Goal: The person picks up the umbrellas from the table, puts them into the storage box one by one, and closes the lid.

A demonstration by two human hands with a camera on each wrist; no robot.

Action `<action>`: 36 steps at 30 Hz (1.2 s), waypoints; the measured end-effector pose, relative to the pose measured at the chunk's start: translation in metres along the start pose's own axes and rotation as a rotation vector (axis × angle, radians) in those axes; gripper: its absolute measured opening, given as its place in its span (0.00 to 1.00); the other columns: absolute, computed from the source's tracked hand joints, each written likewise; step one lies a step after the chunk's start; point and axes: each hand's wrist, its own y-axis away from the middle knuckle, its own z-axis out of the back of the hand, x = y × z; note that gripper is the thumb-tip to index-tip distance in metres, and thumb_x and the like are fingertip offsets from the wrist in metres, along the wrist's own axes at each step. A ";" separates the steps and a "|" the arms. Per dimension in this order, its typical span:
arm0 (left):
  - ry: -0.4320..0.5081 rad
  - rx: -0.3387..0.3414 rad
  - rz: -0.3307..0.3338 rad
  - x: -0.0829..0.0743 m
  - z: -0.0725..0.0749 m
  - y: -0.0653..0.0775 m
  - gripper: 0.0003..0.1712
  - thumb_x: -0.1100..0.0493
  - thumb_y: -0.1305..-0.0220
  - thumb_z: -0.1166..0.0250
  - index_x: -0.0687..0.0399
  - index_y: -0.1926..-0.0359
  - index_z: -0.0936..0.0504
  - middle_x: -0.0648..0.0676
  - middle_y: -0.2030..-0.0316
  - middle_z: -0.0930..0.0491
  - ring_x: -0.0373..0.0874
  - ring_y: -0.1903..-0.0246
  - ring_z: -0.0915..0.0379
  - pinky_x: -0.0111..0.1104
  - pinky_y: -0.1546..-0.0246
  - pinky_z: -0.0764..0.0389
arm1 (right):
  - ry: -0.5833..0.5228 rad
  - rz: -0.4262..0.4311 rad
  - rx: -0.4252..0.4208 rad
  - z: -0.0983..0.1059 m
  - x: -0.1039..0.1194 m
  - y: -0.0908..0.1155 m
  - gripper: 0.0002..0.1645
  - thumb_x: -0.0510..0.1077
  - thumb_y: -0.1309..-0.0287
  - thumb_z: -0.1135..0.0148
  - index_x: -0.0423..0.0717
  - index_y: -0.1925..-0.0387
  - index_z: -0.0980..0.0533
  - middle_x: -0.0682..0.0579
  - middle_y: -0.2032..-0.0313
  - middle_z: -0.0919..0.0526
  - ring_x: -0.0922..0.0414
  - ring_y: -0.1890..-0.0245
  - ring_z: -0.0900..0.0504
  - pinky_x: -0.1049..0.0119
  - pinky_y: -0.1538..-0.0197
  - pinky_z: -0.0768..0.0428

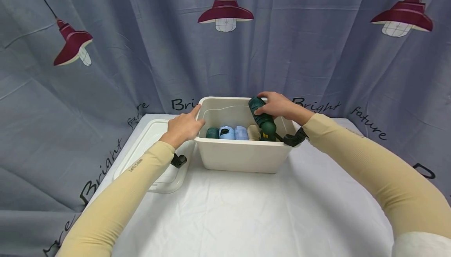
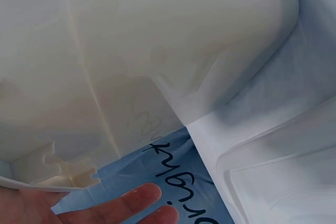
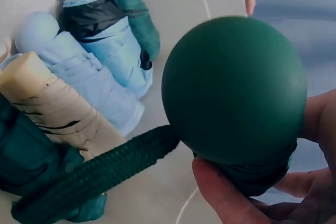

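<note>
My right hand [image 1: 276,106] grips a folded dark green umbrella [image 1: 261,115] over the right part of a white storage bin [image 1: 241,157]. Its round ball handle [image 3: 233,90] points down toward the bin, and a ribbed wrist strap [image 3: 105,174] hangs off it. Inside the bin lie several folded umbrellas side by side: a green one [image 1: 212,133], light blue ones [image 1: 241,133] and a beige one [image 1: 253,132]. At the bin's left rim rests my left hand [image 1: 184,128], index finger straight; its extended fingers [image 2: 139,198] show by the outer wall in the left wrist view.
A white lid [image 1: 149,137] lies on the white-covered table [image 1: 239,214], left of the bin and partly under my left forearm. Behind the table hangs a grey-blue curtain [image 1: 158,34] with printed lamps and lettering.
</note>
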 end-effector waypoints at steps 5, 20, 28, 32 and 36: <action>-0.007 -0.002 0.004 -0.001 0.000 0.000 0.40 0.38 0.28 0.57 0.32 0.19 0.56 0.57 0.71 0.22 0.53 0.71 0.24 0.45 0.69 0.28 | 0.025 0.011 0.049 0.001 0.005 -0.007 0.45 0.48 0.36 0.35 0.45 0.23 0.43 0.35 0.33 0.33 0.44 0.47 0.20 0.59 0.61 0.14; 0.008 0.001 -0.005 0.001 -0.001 -0.001 0.40 0.38 0.29 0.58 0.32 0.19 0.56 0.55 0.78 0.26 0.50 0.78 0.30 0.42 0.74 0.32 | 0.010 -0.043 0.263 -0.008 0.016 -0.030 0.43 0.44 0.35 0.37 0.37 0.25 0.43 0.33 0.36 0.31 0.54 0.62 0.16 0.60 0.61 0.14; -0.006 -0.016 -0.005 0.001 -0.001 -0.001 0.41 0.38 0.30 0.57 0.32 0.19 0.55 0.57 0.68 0.21 0.54 0.70 0.24 0.46 0.70 0.28 | 0.038 -0.042 0.380 -0.014 0.018 -0.035 0.41 0.44 0.33 0.40 0.36 0.25 0.43 0.33 0.34 0.34 0.49 0.53 0.18 0.58 0.55 0.15; -0.007 -0.015 0.002 0.002 -0.001 -0.001 0.40 0.37 0.29 0.57 0.31 0.19 0.55 0.57 0.71 0.21 0.54 0.71 0.24 0.45 0.71 0.28 | 0.060 -0.050 0.407 -0.020 0.018 -0.039 0.37 0.44 0.34 0.39 0.34 0.29 0.36 0.36 0.41 0.27 0.53 0.59 0.17 0.60 0.56 0.15; -0.004 -0.008 -0.002 0.002 0.000 -0.001 0.40 0.37 0.29 0.57 0.31 0.19 0.55 0.57 0.72 0.22 0.53 0.73 0.25 0.44 0.72 0.29 | 0.107 -0.066 0.389 -0.024 0.018 -0.044 0.28 0.44 0.36 0.37 0.34 0.38 0.25 0.42 0.53 0.21 0.57 0.67 0.16 0.62 0.61 0.15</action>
